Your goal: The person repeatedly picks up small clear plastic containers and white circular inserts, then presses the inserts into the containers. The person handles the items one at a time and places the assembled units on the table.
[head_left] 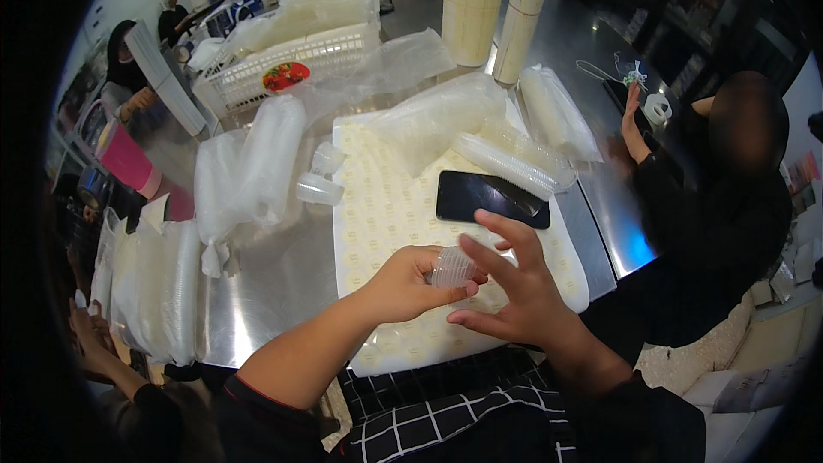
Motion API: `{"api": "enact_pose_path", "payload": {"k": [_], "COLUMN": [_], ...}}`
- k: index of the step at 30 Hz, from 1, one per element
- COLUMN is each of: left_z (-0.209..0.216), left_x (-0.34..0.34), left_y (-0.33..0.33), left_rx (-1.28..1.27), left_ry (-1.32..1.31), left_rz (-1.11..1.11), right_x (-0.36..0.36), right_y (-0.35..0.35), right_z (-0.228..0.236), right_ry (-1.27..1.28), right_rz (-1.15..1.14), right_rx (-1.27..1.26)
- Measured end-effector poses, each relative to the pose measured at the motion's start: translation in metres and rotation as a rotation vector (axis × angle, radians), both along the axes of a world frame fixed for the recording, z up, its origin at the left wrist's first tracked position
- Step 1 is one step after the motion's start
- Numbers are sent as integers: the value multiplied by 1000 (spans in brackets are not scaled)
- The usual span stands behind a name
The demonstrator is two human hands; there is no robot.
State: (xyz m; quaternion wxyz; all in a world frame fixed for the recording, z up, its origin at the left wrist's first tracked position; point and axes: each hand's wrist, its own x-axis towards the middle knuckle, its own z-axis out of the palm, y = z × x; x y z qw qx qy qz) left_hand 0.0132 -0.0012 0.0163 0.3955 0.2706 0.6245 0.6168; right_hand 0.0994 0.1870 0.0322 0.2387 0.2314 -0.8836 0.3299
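A short stack of clear plastic cups (453,267) is in my left hand (420,281), with the thumb and fingers wrapped round it. Just to the right hovers my right hand (519,283), its fingers spread and the fingertips close to the stack; I see nothing in it. Under both hands lies a large pale sheet of round stickers (377,240). A black smartphone (480,197) rests on that sheet beyond my hands. Behind the phone, a long row of nested clear cups (506,165) lies on its side by a crumpled clear plastic bag (437,120).
Two small cup stacks (321,189) sit left of the sheet, beside wrapped cup sleeves (266,163). More sleeves (159,283) lie farther left. A white basket (249,77) and tall sticker rolls (473,9) stand at the back. A person in black (711,197) sits at the right.
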Motion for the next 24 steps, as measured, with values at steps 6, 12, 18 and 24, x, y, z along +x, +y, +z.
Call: {"api": "enact_pose_path", "payload": {"k": [6,12,18,24], "left_z": [-3,-12,-16,-19], "left_x": [-3,-3,-16,-17], "left_y": [-3,-1,-7,-10], "left_rx": [126,309,407,527], "left_ry": [-149,-471,-478,-577], "left_rz": [-54,55,91,156], "right_x": [7,39,63,69], "right_y": [-2,7,13,29], "right_z": [-8,-23,-34,-33], "right_ry": [151,-47,-182,-305], "right_rz": [-19,0,92,86], "right_rx": [-125,47,58,74]}}
